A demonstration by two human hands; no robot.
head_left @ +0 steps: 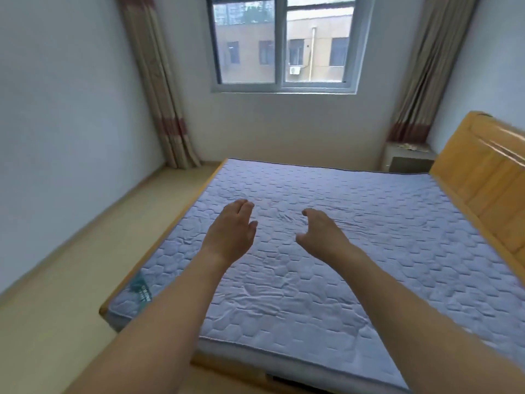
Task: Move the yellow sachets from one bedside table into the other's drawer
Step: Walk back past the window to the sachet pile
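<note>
Head view showed us both our arms stretched out over the mattress point(355, 237), neither holding anything. Our left hand point(231, 233) had its fingers straight and close together, the palm turned inward. Our right hand point(322, 237) hung relaxed with fingers loosely curved, a gap between the two hands. Across the bed, in the far right corner beside the wooden headboard point(488, 177), stood a pale bedside table point(409, 163) under the curtain point(426, 66). Small yellowish sachets point(410, 146) lay on its top, too blurred for us to count. We saw a window point(284, 44) in the wall ahead.
</note>
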